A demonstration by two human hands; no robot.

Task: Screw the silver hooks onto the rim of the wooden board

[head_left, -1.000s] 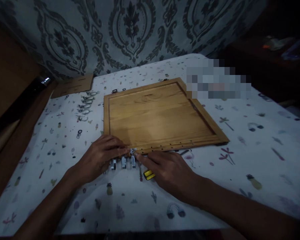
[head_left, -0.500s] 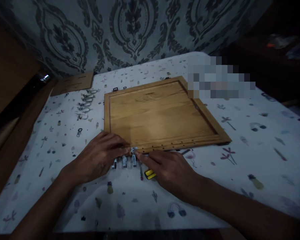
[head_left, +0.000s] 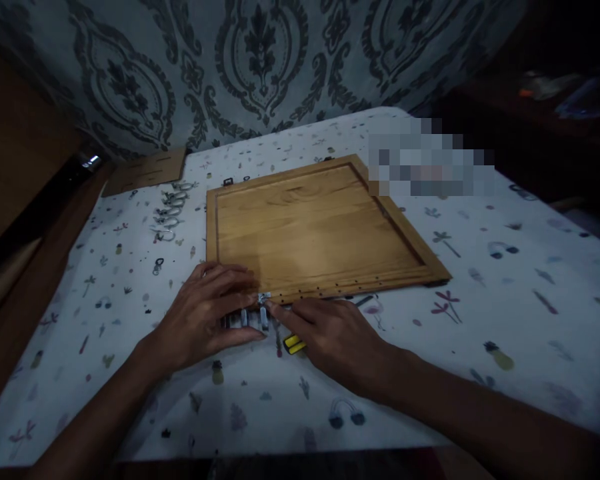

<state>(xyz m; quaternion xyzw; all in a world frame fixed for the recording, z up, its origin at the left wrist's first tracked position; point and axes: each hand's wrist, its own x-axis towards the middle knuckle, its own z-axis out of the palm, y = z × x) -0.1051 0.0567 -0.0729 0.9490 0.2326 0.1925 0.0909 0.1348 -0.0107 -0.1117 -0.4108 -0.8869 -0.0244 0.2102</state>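
Note:
A wooden panel [head_left: 300, 227] with a raised frame lies flat on the table. Small dark holes run along its near edge. Small metal hook-like fittings [head_left: 264, 315] stick out from that edge towards me. My left hand [head_left: 205, 317] lies over the panel's near left corner, fingers stretched and thumb apart, beside the fittings. My right hand [head_left: 337, 333] touches the rightmost fitting with its extended index finger. Its other fingers are curled over a screwdriver [head_left: 294, 344], whose yellow and black handle shows below the hand. The grip itself is hidden.
A row of metal hooks [head_left: 170, 210] lies left of the panel, near a piece of brown cardboard [head_left: 147, 172]. The printed tablecloth [head_left: 260, 400] covers the table. A blurred patch [head_left: 425, 160] hides something behind the panel's right side. A patterned curtain [head_left: 260, 60] hangs behind.
My left thumb has swung down and away from the rightmost fitting, opening the hand. My right hand stays at the fitting. The view has shifted slightly.

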